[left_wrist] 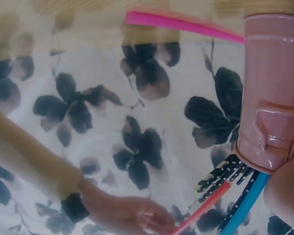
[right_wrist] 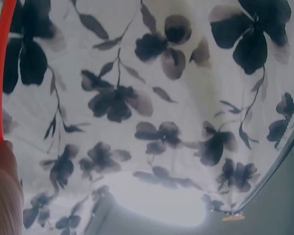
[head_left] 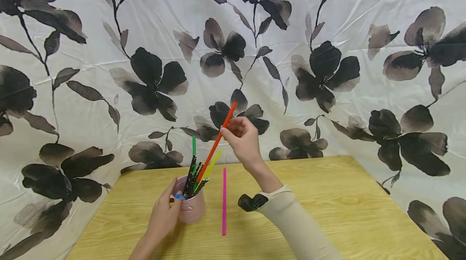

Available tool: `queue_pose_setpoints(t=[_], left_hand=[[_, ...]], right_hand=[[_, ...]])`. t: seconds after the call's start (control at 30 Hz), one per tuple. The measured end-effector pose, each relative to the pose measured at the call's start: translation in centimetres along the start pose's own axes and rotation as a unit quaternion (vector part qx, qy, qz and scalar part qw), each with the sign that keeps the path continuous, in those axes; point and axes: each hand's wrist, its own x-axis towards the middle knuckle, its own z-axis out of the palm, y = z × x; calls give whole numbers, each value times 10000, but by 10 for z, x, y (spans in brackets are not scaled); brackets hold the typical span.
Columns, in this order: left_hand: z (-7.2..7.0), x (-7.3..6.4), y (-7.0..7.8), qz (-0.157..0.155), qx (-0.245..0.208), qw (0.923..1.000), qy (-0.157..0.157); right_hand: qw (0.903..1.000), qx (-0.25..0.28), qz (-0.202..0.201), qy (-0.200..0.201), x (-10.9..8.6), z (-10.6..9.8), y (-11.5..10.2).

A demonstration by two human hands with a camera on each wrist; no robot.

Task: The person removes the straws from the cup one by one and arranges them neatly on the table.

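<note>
My right hand [head_left: 245, 142] pinches a red straw [head_left: 217, 142] between thumb and fingers. The straw slants down to the left, and its lower end is just above the mouth of a pink cup [head_left: 193, 210]. With my left hand [head_left: 164, 213] I hold that cup by its left side. Several black straws with white dots [head_left: 189, 180] stand in it, along with a green straw [head_left: 194, 145], a yellow straw [head_left: 217, 157] and a blue straw [left_wrist: 249, 201]. In the left wrist view, the red straw's end overlaps the area beside the dotted straws.
A bright pink straw [head_left: 224, 203] lies on the wooden table [head_left: 320, 211], right of the cup. Behind the table hangs a white cloth [head_left: 269, 86] with dark flowers. A black wrist device [head_left: 251, 202] sits at the right sleeve's cuff.
</note>
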Motion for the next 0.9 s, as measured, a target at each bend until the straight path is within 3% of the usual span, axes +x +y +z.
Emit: queue_pose_setpoints(t=[0.2,0.43,0.7,0.9], left_hand=[[-1,0,1,25,7,10000,-30],[1,-1,-1,-52,-4,9999,-94],[2,1,1,-55,-35,10000,-50],[0,1,-1,-5,35,10000,-36]], right_hand=[[9977,362,-352,455,18,-27,-4],[9971,156,-9,745,21,-56,0],[9928,-423,759,819,9,-82,52],[9802,-674,1676,813,-8,-87,95]])
